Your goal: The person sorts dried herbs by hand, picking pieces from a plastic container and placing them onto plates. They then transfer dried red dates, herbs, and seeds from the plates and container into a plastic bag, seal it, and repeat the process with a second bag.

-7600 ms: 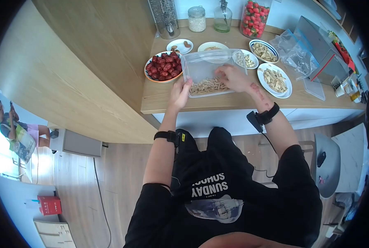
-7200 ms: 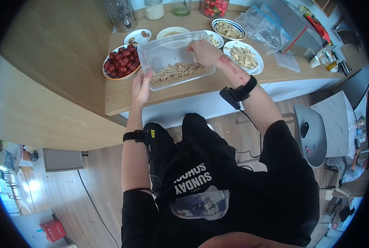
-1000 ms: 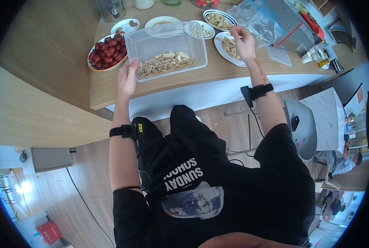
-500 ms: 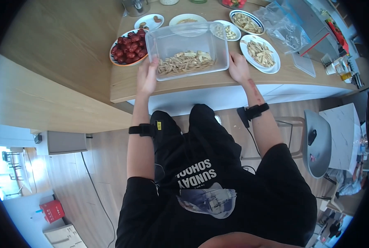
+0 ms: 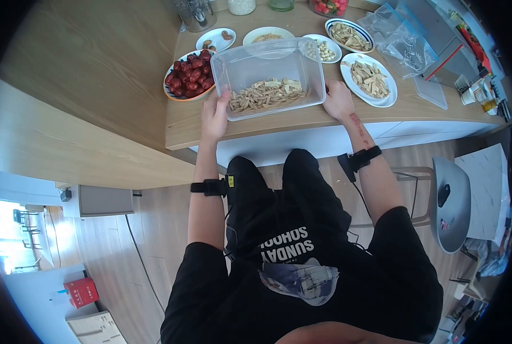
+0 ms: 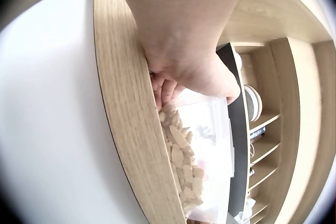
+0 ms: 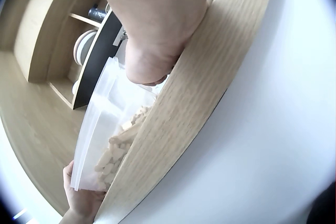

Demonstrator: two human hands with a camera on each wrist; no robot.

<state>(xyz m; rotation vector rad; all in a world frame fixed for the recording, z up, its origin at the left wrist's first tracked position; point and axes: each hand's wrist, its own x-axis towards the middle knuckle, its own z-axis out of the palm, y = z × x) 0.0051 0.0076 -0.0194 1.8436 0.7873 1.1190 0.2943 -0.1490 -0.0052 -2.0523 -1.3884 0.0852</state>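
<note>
A clear plastic container (image 5: 276, 112) is tilted toward me at the counter's front edge. Light brown dried pieces (image 5: 261, 98) lie heaped along its lower side, with paler slices (image 5: 284, 85) on top. My left hand (image 5: 215, 116) grips its left side, thumb over the rim. On the right side, my right hand (image 5: 339, 102) holds the container with curled fingers, partly hidden behind the wall. In the right wrist view, the left hand (image 7: 83, 199) shows at the container's far end.
A bowl of red dates (image 5: 190, 77) stands left of the container. Behind and right are small plates, a plate of pale slices (image 5: 392, 92), a striped bowl (image 5: 350, 35) and plastic bags (image 5: 402, 43). A flat clear lid (image 5: 431, 93) lies farther right.
My right hand was inside the container, later over the plate of slices, and now holds the container's right side. Paler slices have appeared inside. My left hand has kept its grip.
</note>
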